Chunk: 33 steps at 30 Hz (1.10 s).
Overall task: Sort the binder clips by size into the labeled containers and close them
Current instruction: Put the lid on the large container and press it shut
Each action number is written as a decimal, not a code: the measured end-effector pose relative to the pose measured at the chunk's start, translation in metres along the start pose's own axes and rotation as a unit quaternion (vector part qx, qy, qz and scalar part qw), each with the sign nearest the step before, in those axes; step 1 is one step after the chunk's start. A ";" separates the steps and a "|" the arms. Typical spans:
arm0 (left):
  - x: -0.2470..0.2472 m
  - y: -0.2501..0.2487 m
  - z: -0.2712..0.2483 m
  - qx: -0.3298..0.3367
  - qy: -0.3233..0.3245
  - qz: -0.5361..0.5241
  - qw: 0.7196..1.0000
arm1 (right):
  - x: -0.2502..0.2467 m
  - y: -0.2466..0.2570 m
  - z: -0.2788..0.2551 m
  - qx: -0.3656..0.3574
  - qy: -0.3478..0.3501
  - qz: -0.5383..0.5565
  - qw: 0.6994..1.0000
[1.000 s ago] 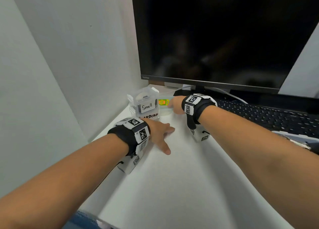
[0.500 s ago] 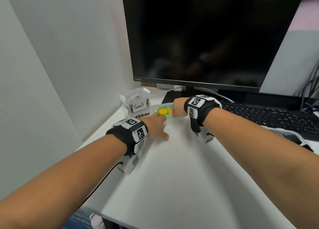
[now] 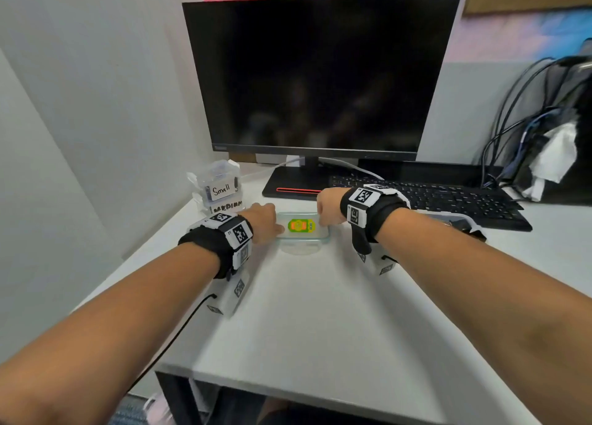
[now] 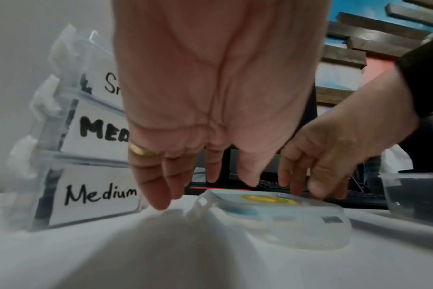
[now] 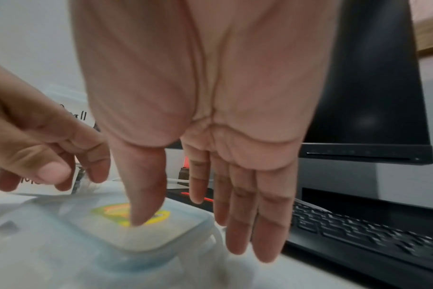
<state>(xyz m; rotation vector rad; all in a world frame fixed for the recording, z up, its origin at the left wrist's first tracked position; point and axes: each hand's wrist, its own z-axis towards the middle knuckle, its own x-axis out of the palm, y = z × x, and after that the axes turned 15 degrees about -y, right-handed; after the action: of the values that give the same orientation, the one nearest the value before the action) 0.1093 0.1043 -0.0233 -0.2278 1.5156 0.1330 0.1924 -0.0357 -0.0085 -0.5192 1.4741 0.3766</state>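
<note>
Containers (image 3: 220, 186) stacked on white desk (image 3: 320, 312) near monitor (image 3: 320, 75); both hands, left (image 3: 262, 221) and right (image 3: 330, 208), fingers apparently relaxed, flank a lid (image 3: 302, 229).

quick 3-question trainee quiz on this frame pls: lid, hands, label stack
1. True or false: the clear lid with the green and orange sticker lies flat on the desk between the left hand and the right hand.
2. In the left wrist view, how many labelled containers are stacked? A) two B) three C) four
3. Which word is on the top label of the stack?

Key
1. True; each hand is at one end of the lid, fingers straight.
2. B; one on top of another, beside the left hand.
3. Small; the two labels below read Medium.
</note>
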 end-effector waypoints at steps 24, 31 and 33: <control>0.020 0.004 0.028 -0.115 0.132 -0.198 0.964 | 0.003 -0.018 -0.024 0.006 0.073 0.080 0.994; 0.013 -0.002 0.024 -0.132 0.089 -0.242 0.957 | 0.004 -0.028 -0.028 0.029 0.000 0.153 0.988; 0.010 -0.006 0.024 -0.145 0.085 -0.270 0.948 | -0.006 -0.033 -0.029 0.036 -0.016 0.168 0.985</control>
<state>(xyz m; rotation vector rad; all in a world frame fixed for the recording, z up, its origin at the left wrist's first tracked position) 0.1349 0.1037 -0.0321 -0.9009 1.5471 -0.1062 0.1851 -0.0786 0.0004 -0.2042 1.5399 0.5907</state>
